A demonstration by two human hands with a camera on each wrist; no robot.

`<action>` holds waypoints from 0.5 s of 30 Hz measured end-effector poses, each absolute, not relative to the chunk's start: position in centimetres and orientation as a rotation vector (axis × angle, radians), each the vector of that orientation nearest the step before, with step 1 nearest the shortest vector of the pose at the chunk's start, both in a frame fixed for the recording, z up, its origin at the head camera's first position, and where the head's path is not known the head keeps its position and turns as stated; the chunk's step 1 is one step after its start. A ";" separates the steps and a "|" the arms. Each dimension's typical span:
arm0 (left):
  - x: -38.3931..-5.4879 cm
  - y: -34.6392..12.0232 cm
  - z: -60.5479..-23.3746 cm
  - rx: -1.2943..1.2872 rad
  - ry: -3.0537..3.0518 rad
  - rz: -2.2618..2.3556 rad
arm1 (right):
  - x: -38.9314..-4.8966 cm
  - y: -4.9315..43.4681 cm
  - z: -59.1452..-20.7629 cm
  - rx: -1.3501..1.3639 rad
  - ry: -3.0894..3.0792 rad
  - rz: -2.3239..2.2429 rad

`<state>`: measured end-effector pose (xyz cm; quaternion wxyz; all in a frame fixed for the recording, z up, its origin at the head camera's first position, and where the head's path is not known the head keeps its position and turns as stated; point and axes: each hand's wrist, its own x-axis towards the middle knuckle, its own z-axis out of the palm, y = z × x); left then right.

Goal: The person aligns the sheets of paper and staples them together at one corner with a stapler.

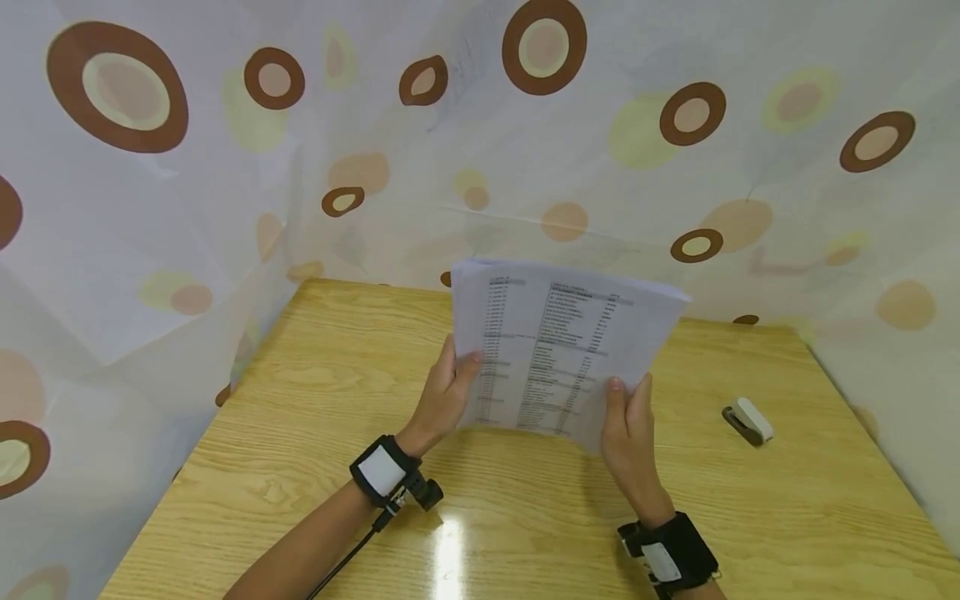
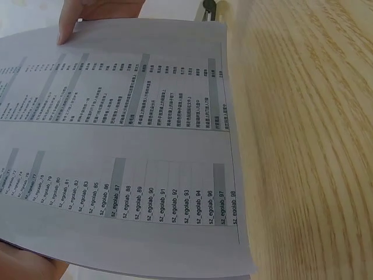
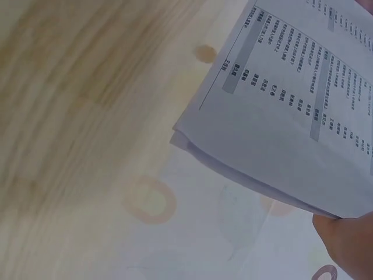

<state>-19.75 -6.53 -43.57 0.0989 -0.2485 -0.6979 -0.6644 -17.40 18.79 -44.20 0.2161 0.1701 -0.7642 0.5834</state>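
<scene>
A stack of printed paper sheets [image 1: 555,350] is held up, tilted, above the table between both hands. My left hand [image 1: 444,393] grips its left edge, thumb on the printed face and fingers behind. On the right edge my right hand [image 1: 628,429] pinches the sheets, its thumb also in front. Columns of small text and grey bars cover the top sheet [image 2: 116,140] in the left wrist view. In the right wrist view the sheets' edges [image 3: 250,178] lie slightly uneven, one layer showing under another. The fingers behind the stack are mostly hidden.
A small white and dark grey stapler [image 1: 747,421] lies on the wooden table [image 1: 322,400], right of the papers. A white curtain with brown and yellow circles [image 1: 420,150] hangs behind and along the sides. Each wrist wears a black strap, and a cable runs from the left one.
</scene>
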 end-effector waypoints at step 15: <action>-19.8 -6.1 -44.0 -0.724 -2.073 -1.947 | -17.5 19.3 -45.1 0.553 -2.047 1.695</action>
